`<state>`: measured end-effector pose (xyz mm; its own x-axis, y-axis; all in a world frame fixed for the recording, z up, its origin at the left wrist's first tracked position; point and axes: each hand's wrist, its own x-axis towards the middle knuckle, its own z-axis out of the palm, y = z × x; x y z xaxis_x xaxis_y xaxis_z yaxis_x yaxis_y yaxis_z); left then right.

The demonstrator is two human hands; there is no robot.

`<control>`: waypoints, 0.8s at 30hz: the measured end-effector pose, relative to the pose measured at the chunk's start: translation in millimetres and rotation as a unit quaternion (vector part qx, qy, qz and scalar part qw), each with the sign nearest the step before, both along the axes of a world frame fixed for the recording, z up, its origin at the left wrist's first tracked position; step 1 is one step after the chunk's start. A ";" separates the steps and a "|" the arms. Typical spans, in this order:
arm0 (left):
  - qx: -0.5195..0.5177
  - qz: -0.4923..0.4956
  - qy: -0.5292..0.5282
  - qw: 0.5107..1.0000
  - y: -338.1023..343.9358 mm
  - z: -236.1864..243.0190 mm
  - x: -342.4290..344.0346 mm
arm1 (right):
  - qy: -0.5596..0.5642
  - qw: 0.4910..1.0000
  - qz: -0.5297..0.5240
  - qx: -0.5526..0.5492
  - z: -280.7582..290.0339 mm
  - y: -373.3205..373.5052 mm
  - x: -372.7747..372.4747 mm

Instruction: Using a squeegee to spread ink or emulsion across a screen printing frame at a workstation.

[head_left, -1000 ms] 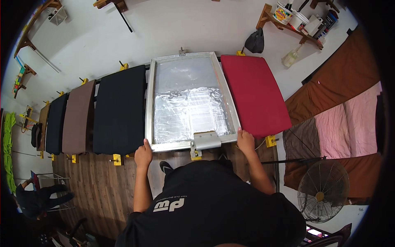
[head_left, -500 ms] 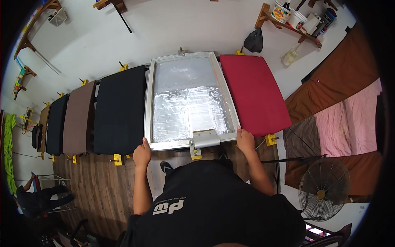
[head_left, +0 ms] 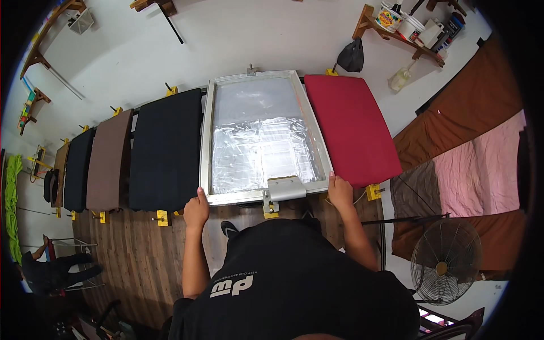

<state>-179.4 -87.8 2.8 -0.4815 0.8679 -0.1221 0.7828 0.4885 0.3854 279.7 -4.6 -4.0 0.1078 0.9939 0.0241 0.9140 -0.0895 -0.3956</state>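
Note:
A metal screen printing frame (head_left: 207, 136) lies in front of me, its mesh largely covered by shiny clear film or tape (head_left: 243, 158). My left hand (head_left: 196, 211) grips its near left corner, thumb up on the rim and fingers hidden beneath. At the near right corner my right hand (head_left: 340, 192) has the same hold, thumb on top. A grey squeegee-like metal plate (head_left: 287, 188) sits over the near edge between my hands. Below it shows a yellow clamp block (head_left: 271, 214). What lies under the frame is hidden.
Cloth-covered boards stand in a row: a red one (head_left: 354, 130) at right, a black one (head_left: 165, 150) and a brown one (head_left: 109, 161) at left. A floor fan (head_left: 446, 262) stands near right. A shelf (head_left: 396, 37) holds tubs. Another person (head_left: 54, 272) is far left.
The view has shifted very slightly. Both hands keep their hold on the frame, which has not visibly moved against the boards.

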 end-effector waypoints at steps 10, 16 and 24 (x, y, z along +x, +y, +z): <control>-0.024 -0.017 -0.008 1.000 2.2 -4.1 -3.3 | -0.027 0.997 0.035 -0.068 9.1 6.6 4.7; -0.065 -0.004 -0.025 0.998 5.8 -38.9 -8.1 | -0.032 0.992 0.027 -0.116 -16.9 11.0 4.2; -0.113 0.002 -0.072 0.991 6.5 -65.3 -12.3 | -0.045 0.988 0.013 -0.145 -19.5 10.0 -4.1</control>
<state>-191.7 -81.3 -62.5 -0.4482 0.8089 -0.3807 0.7260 0.5778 0.3729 275.6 5.4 -23.5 0.0923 0.9627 -0.2545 0.9478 -0.1632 -0.2738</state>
